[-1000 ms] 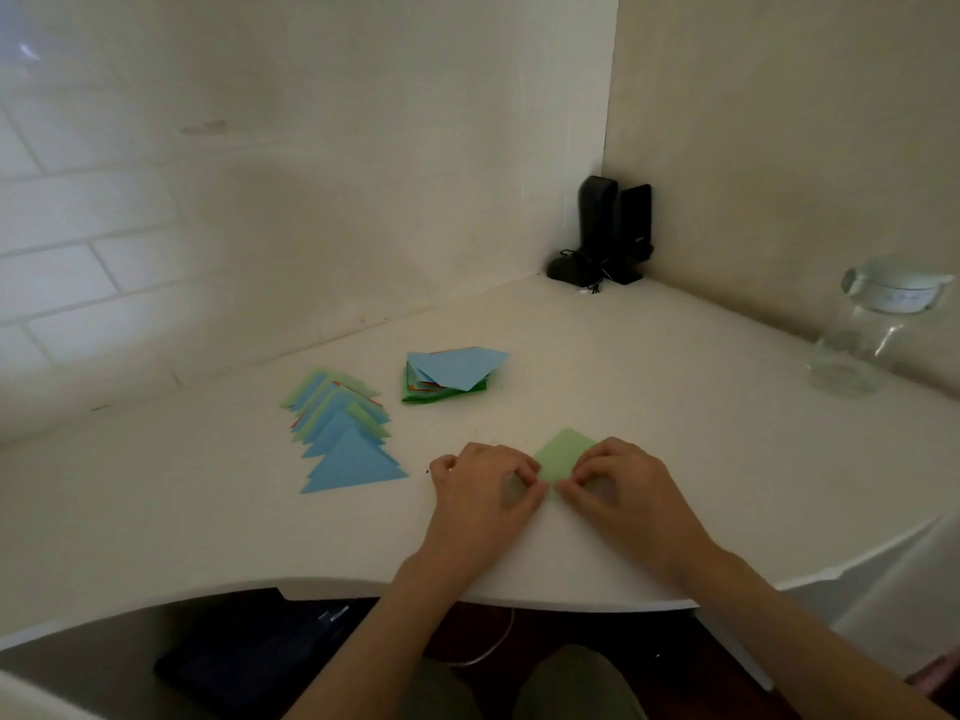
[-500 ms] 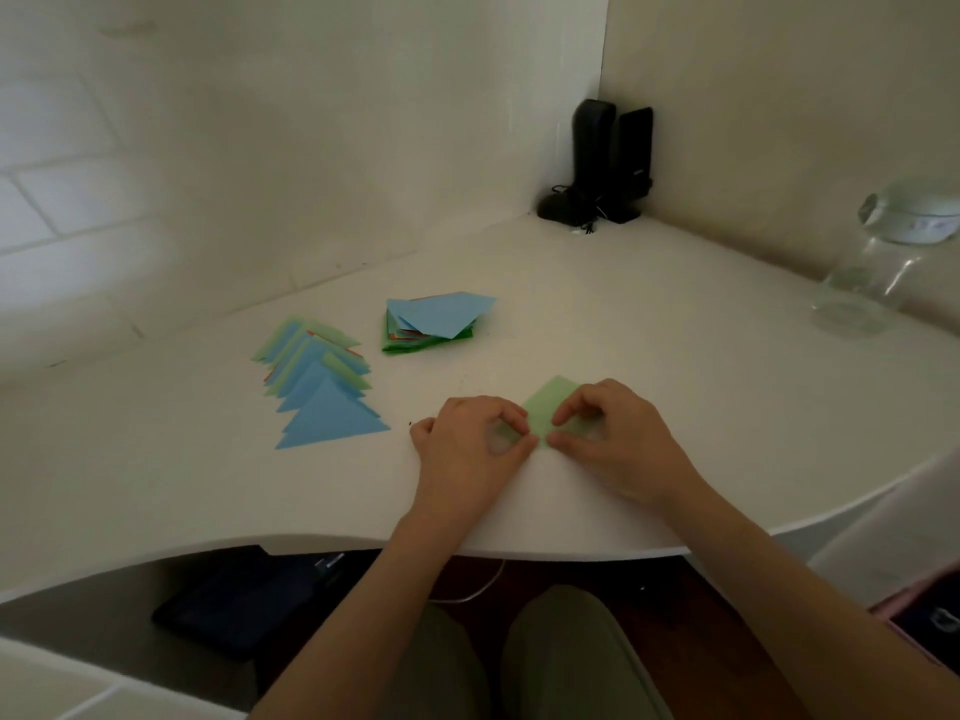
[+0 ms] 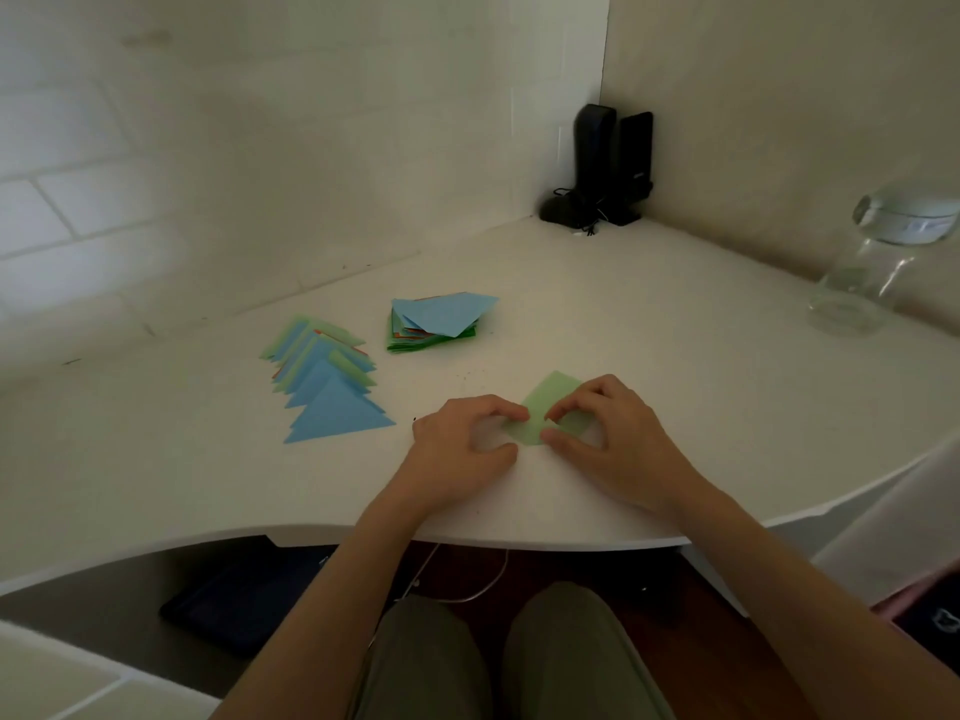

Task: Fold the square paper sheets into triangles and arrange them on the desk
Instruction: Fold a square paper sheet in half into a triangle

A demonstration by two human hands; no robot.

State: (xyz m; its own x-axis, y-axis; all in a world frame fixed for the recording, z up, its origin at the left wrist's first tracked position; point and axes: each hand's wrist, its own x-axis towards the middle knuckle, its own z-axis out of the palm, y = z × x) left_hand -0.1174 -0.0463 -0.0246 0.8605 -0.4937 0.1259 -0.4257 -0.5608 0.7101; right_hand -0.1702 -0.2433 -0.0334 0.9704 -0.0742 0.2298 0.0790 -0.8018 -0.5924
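Head view
Left hand: the left hand (image 3: 464, 443) lies on the desk (image 3: 675, 418) with its fingers curled. Its fingertips pinch the left corner of the green sheet (image 3: 551, 407).
Right hand: the right hand (image 3: 613, 443) is just beside the left hand, on its right. Its fingers are curled too, and finger and thumb pinch the green sheet at its near edge.
Green sheet: it lies flat on the desk between the two hands and partly under the right hand. Its far corner sticks out past the fingers, away from the person.
Triangles: a row of folded triangles (image 3: 327, 379), blue and light green, lies to the left of the left hand and a bit farther back. They overlap each other. The nearest one is blue and sits near the left hand but does not touch it.
Stack: a stack (image 3: 439, 322) of square sheets lies beyond the left hand, well apart from it. A blue sheet is on top and green ones are at the bottom.
Jar: a clear jar (image 3: 878, 262) with a pale lid stands far to the right of the right hand.
Speakers: two black speakers (image 3: 608, 163) stand in the far corner, well behind both hands.
Legs: the person's knees (image 3: 498, 652) show under the desk edge, below the hands.
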